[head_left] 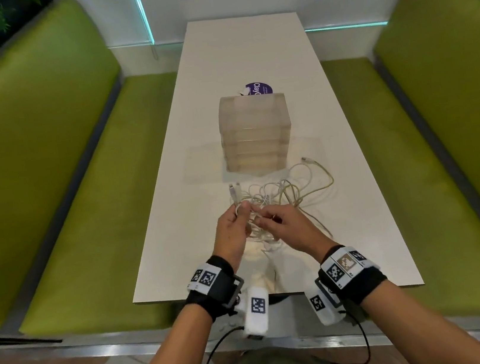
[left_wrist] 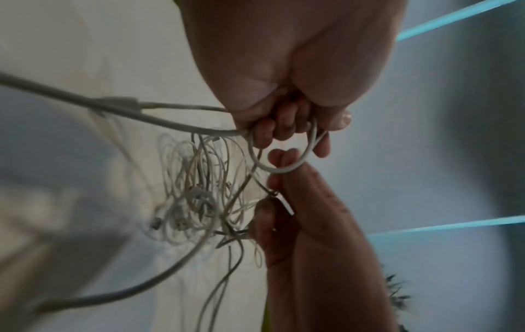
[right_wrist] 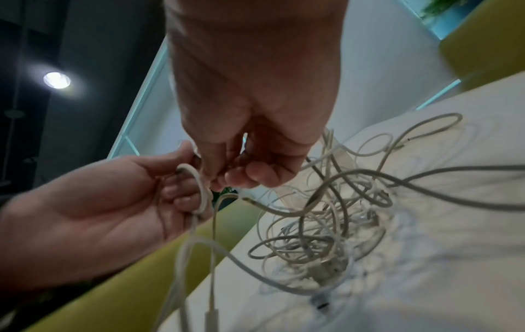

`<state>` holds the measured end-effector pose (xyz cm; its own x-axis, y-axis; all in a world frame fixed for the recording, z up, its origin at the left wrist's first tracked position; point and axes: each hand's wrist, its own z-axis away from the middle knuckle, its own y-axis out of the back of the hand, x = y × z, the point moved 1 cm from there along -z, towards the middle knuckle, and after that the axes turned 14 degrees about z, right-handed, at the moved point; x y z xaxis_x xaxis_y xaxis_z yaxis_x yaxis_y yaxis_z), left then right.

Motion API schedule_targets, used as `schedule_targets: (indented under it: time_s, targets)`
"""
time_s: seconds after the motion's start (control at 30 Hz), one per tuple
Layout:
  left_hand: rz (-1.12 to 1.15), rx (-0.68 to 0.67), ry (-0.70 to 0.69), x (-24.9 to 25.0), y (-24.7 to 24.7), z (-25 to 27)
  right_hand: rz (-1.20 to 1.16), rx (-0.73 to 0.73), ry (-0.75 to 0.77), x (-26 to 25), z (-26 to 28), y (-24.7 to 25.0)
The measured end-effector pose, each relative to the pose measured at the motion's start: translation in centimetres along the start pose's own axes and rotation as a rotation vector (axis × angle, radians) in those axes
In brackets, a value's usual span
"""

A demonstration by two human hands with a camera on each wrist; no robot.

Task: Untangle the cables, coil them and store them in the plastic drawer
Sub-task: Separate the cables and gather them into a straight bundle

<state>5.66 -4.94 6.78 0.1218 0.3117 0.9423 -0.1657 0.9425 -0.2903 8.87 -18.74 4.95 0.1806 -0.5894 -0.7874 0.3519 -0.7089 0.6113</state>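
Note:
A tangle of white cables (head_left: pixel 284 195) lies on the white table (head_left: pixel 184 237), in front of a translucent plastic drawer unit (head_left: pixel 255 131) with all its drawers closed. My left hand (head_left: pixel 234 224) is raised above the table and grips a loop of thick white cable (left_wrist: pixel 287 166) in its curled fingers (left_wrist: pixel 279 129). My right hand (head_left: pixel 282 225) is right beside it and pinches a thin cable strand (right_wrist: pixel 227 197) at the fingertips (right_wrist: pixel 224 179). The rest of the cable tangle (right_wrist: pixel 326 226) trails down to the table below both hands.
A purple round label (head_left: pixel 259 88) lies behind the drawer unit. Green upholstered benches (head_left: pixel 54 178) flank the table on both sides. One cable end with a plug (head_left: pixel 307 159) reaches toward the right of the drawer unit.

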Motion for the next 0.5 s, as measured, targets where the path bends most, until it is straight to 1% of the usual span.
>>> schedule_targets:
  time_s: [0.1, 0.17, 0.23, 0.3, 0.33, 0.37, 0.4, 0.5]
  targets:
    - [0.078, 0.003, -0.029, 1.0, 0.2, -0.3, 0.206, -0.018, 0.049, 1.1, -1.1, 0.0]
    - [0.166, 0.017, -0.058, 2.5, 0.7, -0.3, 0.308, -0.004, 0.046, 2.2, -1.9, 0.7]
    - [0.307, 0.048, -0.110, 4.5, 1.7, -0.4, 0.296, 0.021, 0.001, 3.6, -2.5, 1.7]
    - [0.427, 0.107, -0.161, 6.3, 3.2, -0.7, 0.177, 0.052, -0.055, 4.6, -2.8, 2.7]
    - [0.432, 0.139, -0.177, 6.8, 3.9, -0.8, 0.128, 0.062, -0.070, 4.6, -2.9, 3.1]
    - [0.390, 0.166, -0.184, 6.9, 4.5, -0.9, 0.102, 0.061, -0.074, 4.5, -3.0, 3.3]
    - [0.297, 0.177, -0.185, 6.7, 5.0, -0.9, 0.099, 0.061, -0.063, 4.2, -3.0, 3.4]
    - [-0.074, 0.123, -0.125, 4.5, 4.3, -1.0, 0.152, 0.084, 0.009, 3.0, -2.9, 3.4]
